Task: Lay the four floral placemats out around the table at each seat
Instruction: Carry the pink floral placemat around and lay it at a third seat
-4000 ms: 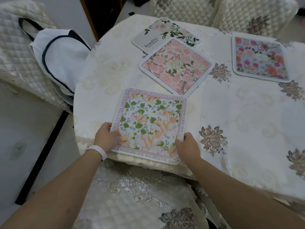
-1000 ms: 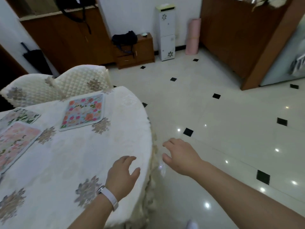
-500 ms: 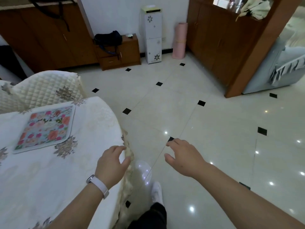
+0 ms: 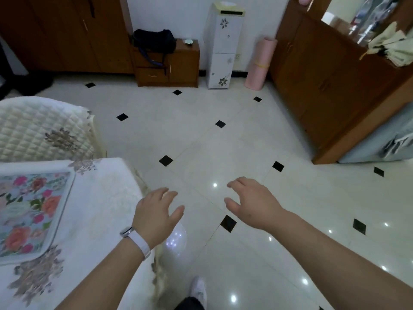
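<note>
One floral placemat (image 4: 31, 211), pale blue with pink and orange roses, lies flat on the round table (image 4: 96, 211) at the left, in front of a quilted chair (image 4: 42, 128). The other placemats are out of view. My left hand (image 4: 156, 215), with a white wristband, hovers past the table's right edge, fingers apart and holding nothing. My right hand (image 4: 252, 204) floats over the tiled floor, also empty with fingers spread.
Glossy cream floor tiles (image 4: 223, 148) with black diamonds stretch ahead. Along the far wall stand a wooden cabinet (image 4: 167, 63) with a dark bag, a white dispenser (image 4: 222, 45) and a pink rolled mat (image 4: 260, 63). A wooden sideboard (image 4: 330, 86) stands at right. My shoe (image 4: 199, 289) shows below.
Four seconds ago both hands pressed a green-and-peach placemat at the table's near edge. Since then the view has swung right along the table, and both empty hands have passed its edge.
</note>
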The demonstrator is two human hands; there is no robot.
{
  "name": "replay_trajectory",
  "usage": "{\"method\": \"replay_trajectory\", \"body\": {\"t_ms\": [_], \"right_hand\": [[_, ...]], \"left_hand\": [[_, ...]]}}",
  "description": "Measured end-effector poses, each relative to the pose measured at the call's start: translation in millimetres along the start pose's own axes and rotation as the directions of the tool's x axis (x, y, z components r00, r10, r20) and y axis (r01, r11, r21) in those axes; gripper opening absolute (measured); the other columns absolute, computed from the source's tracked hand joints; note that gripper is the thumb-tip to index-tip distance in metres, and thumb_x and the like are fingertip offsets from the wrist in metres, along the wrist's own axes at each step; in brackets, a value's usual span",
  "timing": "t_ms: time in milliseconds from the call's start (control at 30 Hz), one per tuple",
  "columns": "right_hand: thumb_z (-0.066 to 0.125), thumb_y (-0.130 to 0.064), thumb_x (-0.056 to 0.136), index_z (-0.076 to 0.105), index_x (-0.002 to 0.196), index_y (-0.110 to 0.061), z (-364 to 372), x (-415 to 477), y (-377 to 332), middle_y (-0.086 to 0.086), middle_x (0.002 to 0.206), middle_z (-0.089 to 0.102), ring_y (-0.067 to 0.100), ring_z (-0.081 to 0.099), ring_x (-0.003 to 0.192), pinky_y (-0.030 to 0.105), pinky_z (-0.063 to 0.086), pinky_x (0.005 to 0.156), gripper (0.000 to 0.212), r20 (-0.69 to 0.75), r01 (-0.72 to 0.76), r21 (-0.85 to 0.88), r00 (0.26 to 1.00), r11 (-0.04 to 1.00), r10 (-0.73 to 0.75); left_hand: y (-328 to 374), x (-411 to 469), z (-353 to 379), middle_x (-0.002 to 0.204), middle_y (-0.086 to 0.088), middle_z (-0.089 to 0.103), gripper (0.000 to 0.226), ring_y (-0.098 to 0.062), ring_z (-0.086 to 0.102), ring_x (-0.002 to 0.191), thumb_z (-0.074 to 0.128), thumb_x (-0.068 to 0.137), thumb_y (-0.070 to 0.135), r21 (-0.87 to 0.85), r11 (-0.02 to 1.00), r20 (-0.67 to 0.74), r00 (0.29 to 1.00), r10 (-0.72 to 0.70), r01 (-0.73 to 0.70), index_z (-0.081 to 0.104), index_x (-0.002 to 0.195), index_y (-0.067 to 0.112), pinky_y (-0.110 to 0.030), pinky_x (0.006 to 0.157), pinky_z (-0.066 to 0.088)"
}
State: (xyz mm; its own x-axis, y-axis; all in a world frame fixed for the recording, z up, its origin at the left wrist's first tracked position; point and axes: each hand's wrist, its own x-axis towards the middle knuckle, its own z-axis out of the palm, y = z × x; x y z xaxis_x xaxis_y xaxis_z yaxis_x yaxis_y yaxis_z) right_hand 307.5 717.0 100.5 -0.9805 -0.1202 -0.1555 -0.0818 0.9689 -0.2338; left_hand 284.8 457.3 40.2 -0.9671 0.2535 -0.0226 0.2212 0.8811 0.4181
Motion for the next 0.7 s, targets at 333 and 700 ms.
{"method": "replay_trajectory", "body": {"t_ms": [333,700], "right_hand": [[0.043,-0.049,0.094,0.049,0.134,-0.021,-55,149,33,-0.003,0.135,0.051,0.021,0.044,0.12,0.037,0.037,0.097,0.049,-0.124,0.107,-0.031,0.986,0.994,-0.11],[0.036,-0.053,0.093,0.045,0.137,-0.024,-79,352,92,-0.003,0.14,0.046,0.02,0.037,0.128,0.037,0.029,0.103,0.053,-0.06,0.327,-0.038,0.942,0.944,-0.329]], "left_hand": [[14,140,-41,0.135,-0.005,0.056,0.067,-0.025,0.045,0.127,0.027,0.08,0.06,0.153,0.988,-0.104,0.994,0.012,0.004,0.059,0.127,0.022,-0.043,0.103,0.032],[19,309,-48,0.15,0.0,0.041,0.064,-0.025,0.029,0.141,0.029,0.085,0.063,0.354,0.915,-0.109,0.981,-0.163,0.192,0.043,0.139,0.031,-0.052,0.113,0.019]]}}
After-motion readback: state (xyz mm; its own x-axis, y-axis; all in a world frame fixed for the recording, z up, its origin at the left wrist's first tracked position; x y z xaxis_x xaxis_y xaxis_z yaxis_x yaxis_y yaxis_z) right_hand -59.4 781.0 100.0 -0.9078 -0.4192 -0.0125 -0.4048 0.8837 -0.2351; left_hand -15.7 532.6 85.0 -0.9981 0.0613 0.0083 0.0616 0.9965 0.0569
